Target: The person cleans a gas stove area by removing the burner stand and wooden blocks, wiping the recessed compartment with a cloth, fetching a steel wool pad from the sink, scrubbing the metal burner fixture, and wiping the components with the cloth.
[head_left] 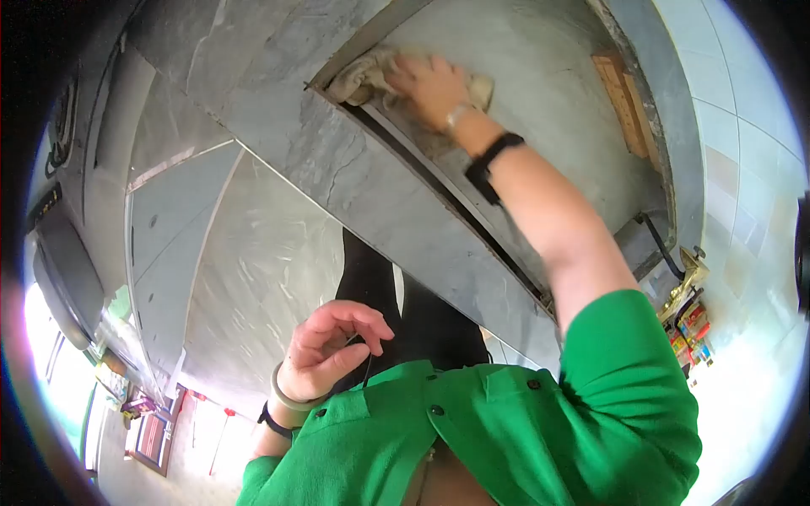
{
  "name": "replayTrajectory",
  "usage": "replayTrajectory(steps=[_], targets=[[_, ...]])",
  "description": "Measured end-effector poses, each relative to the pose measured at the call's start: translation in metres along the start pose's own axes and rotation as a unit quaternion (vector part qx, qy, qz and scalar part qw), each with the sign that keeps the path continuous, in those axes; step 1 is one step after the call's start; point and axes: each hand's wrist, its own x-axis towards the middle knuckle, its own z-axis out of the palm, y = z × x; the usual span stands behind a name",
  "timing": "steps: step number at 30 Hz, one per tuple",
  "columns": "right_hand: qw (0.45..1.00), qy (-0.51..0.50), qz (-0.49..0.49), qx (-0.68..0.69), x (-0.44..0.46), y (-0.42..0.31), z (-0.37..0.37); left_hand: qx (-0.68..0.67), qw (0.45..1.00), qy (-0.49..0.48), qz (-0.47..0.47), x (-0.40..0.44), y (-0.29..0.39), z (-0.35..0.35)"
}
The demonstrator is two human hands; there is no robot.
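Observation:
My right hand [432, 87] reaches far forward and bears down on a crumpled, beige-grey cloth [363, 78], its fingers over it. The cloth lies at the far left corner of a recessed grey surface [548, 101]. A bunched part shows left of the hand and a smaller fold on its right; the palm hides the middle. The hand is slightly blurred. Close to my green shirt [472, 422], my left hand [337, 341] hovers with loosely curled fingers and the thumb apart from them. A thin dark line hangs just below it; what it is I cannot tell.
Grey marble-patterned slabs [321, 160] frame the recess, with a dark slot along its near edge. A wooden strip [620, 105] lies at the recess's right side. Beyond its right end are a dark bent pipe [662, 244], a brass-coloured fitting and colourful packets [692, 325].

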Motion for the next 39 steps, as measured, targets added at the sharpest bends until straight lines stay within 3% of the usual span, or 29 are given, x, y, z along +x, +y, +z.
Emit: replayTrajectory(steps=[4,6,9,11,13,15,18,20,25,28,32,35,39], targets=[[0.977,-0.147,-0.128,-0.09,-0.174,0.02,0.003,-0.025,1.0,-0.012,0.002,-0.003,-0.005,-0.018],[0.974,-0.147,-0.159,-0.066,-0.227,0.043,-0.001,-0.041,0.999,0.002,0.012,-0.004,-0.007,-0.027],[0.987,-0.112,-0.108,-0.037,-0.144,0.008,-0.004,-0.066,0.997,0.031,0.013,-0.011,-0.01,-0.033],[0.998,-0.006,-0.056,-0.026,-0.047,-0.019,-0.001,-0.059,0.998,0.033,0.018,-0.011,-0.012,-0.031],[0.999,-0.021,0.024,0.008,0.015,-0.033,-0.006,-0.053,0.997,0.045,0.019,-0.014,-0.011,-0.026],[0.999,-0.036,-0.008,-0.002,-0.018,-0.026,-0.002,-0.052,0.997,0.055,0.019,-0.018,-0.01,-0.028],[0.996,-0.06,-0.044,-0.056,-0.149,0.008,0.008,-0.059,0.996,0.059,0.007,-0.021,-0.009,-0.034],[0.989,-0.126,-0.044,-0.058,-0.208,0.031,0.012,-0.053,0.995,0.081,-0.005,-0.022,-0.008,-0.033],[0.998,-0.044,-0.024,-0.041,-0.029,-0.012,-0.004,-0.061,0.996,0.056,0.013,-0.013,-0.006,-0.032],[1.0,-0.021,0.003,-0.012,-0.014,-0.016,-0.01,-0.059,0.997,0.04,0.02,-0.013,-0.008,-0.035],[0.992,-0.085,0.006,-0.089,-0.162,0.018,0.009,-0.076,0.997,0.019,0.001,-0.013,-0.012,-0.042],[0.993,-0.107,0.013,-0.048,-0.155,0.019,0.005,-0.085,0.996,0.022,0.005,-0.011,-0.01,-0.042],[0.999,-0.048,0.008,0.014,-0.012,-0.014,-0.013,-0.069,0.997,0.045,0.01,-0.003,-0.005,-0.034]])
